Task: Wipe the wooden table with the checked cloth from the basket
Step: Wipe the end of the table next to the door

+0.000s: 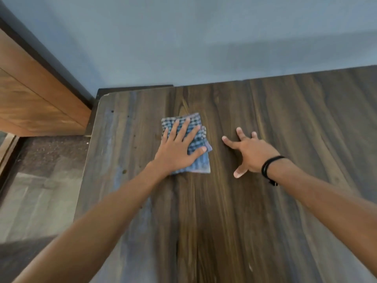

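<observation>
Cloth [196,139] folded, flat under spread fingers of left hand [179,150] on wooden table [255,221]; right hand [247,154] splayed, braced just beside; wiping underway, most of surface probably left

The wooden table [255,201] fills the centre and right of the frame, its far edge against the wall [183,37] above. The checked cloth [196,139] lies on it at mid-frame, the left hand [177,150] flat on top. The right hand [248,152] rests on the table just right of the cloth, apart from it. A cabinet [30,99] stands at upper left, floor [40,190] below it.
</observation>
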Tool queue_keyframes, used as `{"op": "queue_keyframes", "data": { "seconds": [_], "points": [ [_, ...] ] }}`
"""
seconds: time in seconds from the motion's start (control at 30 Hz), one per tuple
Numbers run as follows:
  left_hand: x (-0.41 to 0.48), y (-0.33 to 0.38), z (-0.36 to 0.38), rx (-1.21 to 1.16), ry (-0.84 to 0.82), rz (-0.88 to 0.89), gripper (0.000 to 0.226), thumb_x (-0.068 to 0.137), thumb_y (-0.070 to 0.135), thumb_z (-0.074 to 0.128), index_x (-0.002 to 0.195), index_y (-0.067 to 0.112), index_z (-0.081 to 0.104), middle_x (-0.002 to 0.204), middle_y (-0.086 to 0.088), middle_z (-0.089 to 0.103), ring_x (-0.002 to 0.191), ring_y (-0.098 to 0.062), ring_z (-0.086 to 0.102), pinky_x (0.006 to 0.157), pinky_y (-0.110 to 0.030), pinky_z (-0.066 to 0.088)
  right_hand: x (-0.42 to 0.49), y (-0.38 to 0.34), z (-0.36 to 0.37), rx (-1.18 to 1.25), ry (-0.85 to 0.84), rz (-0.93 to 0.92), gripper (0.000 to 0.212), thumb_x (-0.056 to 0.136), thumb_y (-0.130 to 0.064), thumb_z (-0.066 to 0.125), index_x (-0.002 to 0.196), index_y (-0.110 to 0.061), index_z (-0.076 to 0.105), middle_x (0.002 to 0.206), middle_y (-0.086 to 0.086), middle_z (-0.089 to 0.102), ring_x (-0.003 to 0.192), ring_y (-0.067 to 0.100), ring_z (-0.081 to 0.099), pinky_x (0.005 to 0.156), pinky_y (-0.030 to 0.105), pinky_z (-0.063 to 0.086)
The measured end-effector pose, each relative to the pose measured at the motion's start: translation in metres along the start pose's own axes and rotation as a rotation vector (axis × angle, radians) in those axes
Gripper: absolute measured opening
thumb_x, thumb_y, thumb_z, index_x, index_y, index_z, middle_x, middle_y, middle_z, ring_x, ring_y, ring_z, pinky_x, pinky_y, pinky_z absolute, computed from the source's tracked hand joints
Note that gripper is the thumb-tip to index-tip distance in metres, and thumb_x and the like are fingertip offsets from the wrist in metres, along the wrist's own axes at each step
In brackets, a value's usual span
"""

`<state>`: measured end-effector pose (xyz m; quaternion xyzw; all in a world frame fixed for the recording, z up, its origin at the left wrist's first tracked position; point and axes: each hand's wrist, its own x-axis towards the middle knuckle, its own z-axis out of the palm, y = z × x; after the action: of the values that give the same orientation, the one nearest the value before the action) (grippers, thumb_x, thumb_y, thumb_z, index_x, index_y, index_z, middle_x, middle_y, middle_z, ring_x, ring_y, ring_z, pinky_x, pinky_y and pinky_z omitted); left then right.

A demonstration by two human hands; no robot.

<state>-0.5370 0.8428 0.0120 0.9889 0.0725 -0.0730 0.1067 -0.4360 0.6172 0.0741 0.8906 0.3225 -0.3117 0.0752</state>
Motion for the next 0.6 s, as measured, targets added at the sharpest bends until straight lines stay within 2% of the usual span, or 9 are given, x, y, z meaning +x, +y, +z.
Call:
{"op": "queue_keyframes", "data": {
  "seconds": [0.13, 0.27, 0.37, 0.47, 0.53, 0.6],
  "points": [
    [-0.085, 0.021, 0.024, 0.09, 0.044, 0.004, 0.079, 0.091, 0.08, 0.018, 0.159, 0.041, 0.007, 0.168, 0.004, -0.001, 0.154, -0.027, -0.004, 0.122, -0.05, 0.003, -0.002, -0.003, -0.005, -0.02, -0.003, 0.02, 0.125, 0.069, -0.044, 0.088, 0.157, -0.047, -0.001, 0.167, 0.006, -0.011, 0.15, 0.047, 0.006, 0.115, 0.056, 0.03],
    [-0.088, 0.023, 0.024, 0.056, 0.037, -0.036, 0.078, 0.09, 0.081, 0.02, 0.158, 0.043, 0.008, 0.168, 0.006, -0.002, 0.154, -0.025, -0.004, 0.123, -0.053, 0.004, -0.01, -0.011, -0.011, -0.07, -0.007, 0.038, 0.125, 0.069, -0.047, 0.088, 0.157, -0.046, -0.001, 0.168, 0.007, -0.009, 0.15, 0.047, 0.01, 0.116, 0.054, 0.028],
    [-0.087, 0.025, 0.023, 0.027, -0.006, -0.06, 0.077, 0.091, 0.08, 0.023, 0.157, 0.045, 0.003, 0.168, 0.007, -0.006, 0.154, -0.024, -0.008, 0.123, -0.054, 0.001, -0.022, -0.019, -0.012, -0.137, 0.01, 0.037, 0.123, 0.07, -0.05, 0.086, 0.158, -0.043, 0.0, 0.168, 0.011, -0.005, 0.148, 0.043, 0.022, 0.115, 0.048, 0.031],
    [-0.111, 0.038, 0.029, 0.021, -0.019, -0.077, 0.076, 0.092, 0.078, 0.023, 0.157, 0.045, 0.0, 0.167, 0.006, -0.009, 0.153, -0.025, -0.01, 0.123, -0.054, -0.001, -0.039, -0.028, -0.011, -0.176, 0.065, 0.036, 0.117, 0.074, -0.051, 0.083, 0.16, -0.037, 0.005, 0.167, 0.015, 0.006, 0.144, 0.037, 0.035, 0.11, 0.043, 0.038],
    [-0.145, 0.053, 0.038, 0.002, -0.004, -0.073, 0.077, 0.092, 0.078, 0.024, 0.157, 0.044, 0.002, 0.168, 0.005, -0.007, 0.154, -0.026, -0.009, 0.123, -0.054, 0.0, -0.055, -0.032, -0.005, -0.221, 0.089, 0.01, 0.106, 0.083, -0.052, 0.076, 0.161, -0.029, 0.009, 0.164, 0.016, 0.019, 0.144, 0.033, 0.036, 0.108, 0.041, 0.038],
    [-0.19, 0.07, 0.049, 0.001, 0.035, -0.059, 0.078, 0.091, 0.079, 0.023, 0.158, 0.042, 0.005, 0.168, 0.003, -0.004, 0.154, -0.027, -0.006, 0.123, -0.054, 0.004, -0.073, -0.039, 0.007, -0.224, 0.081, -0.014, 0.102, 0.085, -0.055, 0.071, 0.161, -0.024, 0.01, 0.163, 0.018, 0.019, 0.144, 0.034, 0.034, 0.108, 0.04, 0.038]
  ]
}}
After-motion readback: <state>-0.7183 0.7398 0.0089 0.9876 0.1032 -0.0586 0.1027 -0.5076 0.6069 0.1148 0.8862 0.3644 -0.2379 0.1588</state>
